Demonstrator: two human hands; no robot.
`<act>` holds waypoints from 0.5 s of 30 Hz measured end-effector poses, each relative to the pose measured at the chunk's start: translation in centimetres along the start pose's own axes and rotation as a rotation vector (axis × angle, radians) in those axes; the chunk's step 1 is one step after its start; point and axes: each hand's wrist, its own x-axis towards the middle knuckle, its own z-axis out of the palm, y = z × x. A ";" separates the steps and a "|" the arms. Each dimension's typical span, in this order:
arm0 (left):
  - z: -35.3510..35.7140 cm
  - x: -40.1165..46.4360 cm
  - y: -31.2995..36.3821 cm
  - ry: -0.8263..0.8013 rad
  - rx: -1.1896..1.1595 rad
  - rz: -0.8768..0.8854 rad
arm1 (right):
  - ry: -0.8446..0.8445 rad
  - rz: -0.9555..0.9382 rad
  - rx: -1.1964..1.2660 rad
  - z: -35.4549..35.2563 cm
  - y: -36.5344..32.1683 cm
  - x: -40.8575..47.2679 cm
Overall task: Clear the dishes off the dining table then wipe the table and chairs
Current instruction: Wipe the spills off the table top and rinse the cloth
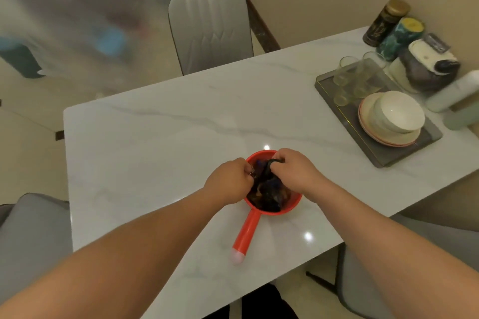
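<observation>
Cloth (267, 184) is sitting in the red scoop (272, 208) on the desk (155, 137). Both hands, left hand (229, 180) and right hand (291, 169), are pinching it tight. She is squeezing; twisting hard should stop drips.

Most of the white table (160, 137) is bare, so a hand can slide freely over its middle, its left side and along the far edge. Near the front edge sits a red scoop (272, 189) with both hands in it; its handle points to the front edge. The far right corner is crowded: a grey tray (334, 90) with glasses (350, 80) and stacked bowls (394, 116), with jars (388, 23) and bottles (451, 90) just behind it. Chairs (210, 31) stand close around the table.
</observation>
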 end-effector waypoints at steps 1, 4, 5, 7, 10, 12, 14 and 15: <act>-0.3 0.3 0.3 -0.012 0.001 0.025 | 0.047 0.000 0.052 -0.6 -0.3 -0.5; -0.7 0.8 0.7 -0.048 0.017 0.076 | 0.124 -0.035 -0.039 -0.9 -0.4 -0.9; -0.7 0.9 0.6 -0.055 0.027 0.091 | 0.121 -0.042 -0.111 -0.5 -0.3 -0.7; -0.6 1.3 0.3 -0.062 0.039 0.122 | 0.051 -0.043 -0.276 0.9 0.2 0.0; -0.4 1.8 -0.6 -0.062 0.042 0.144 | -0.079 -0.011 -0.446 4.0 1.1 1.8; -0.2 2.1 -1.4 -0.077 0.032 0.150 | -0.100 0.007 -0.512 5.9 1.7 2.9; 0.0 2.3 -2.3 -0.088 0.011 0.150 | -0.105 0.040 -0.518 7.3 2.1 3.7; 0.0 2.4 -2.7 -0.091 0.004 0.147 | -0.106 0.054 -0.519 7.9 2.3 4.0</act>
